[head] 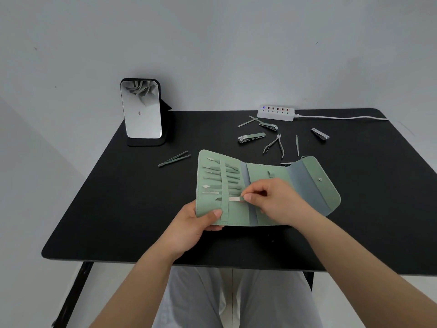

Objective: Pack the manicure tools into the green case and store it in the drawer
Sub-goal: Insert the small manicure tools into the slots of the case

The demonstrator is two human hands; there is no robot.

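Observation:
The green case [272, 176] lies unfolded on the black table [118, 209], with several slim tools tucked under its elastic strap on the left panel. My left hand [196, 221] grips the case's near left corner, thumb on top. My right hand [276, 200] pinches a small silver tool [235, 198], whose tip lies at the strap's lowest slot. Loose on the table behind the case are green tweezers [175, 158], cuticle nippers [274, 145], three nail clippers [251, 138] [268, 126] [320, 134], a thin pick [297, 144] and a flat file [248, 121].
A standing mirror [142, 110] is at the table's back left. A white power strip [276, 112] with its cable runs along the back right edge. The grey wall is right behind the table. My knees show below the table's front edge. No drawer is in view.

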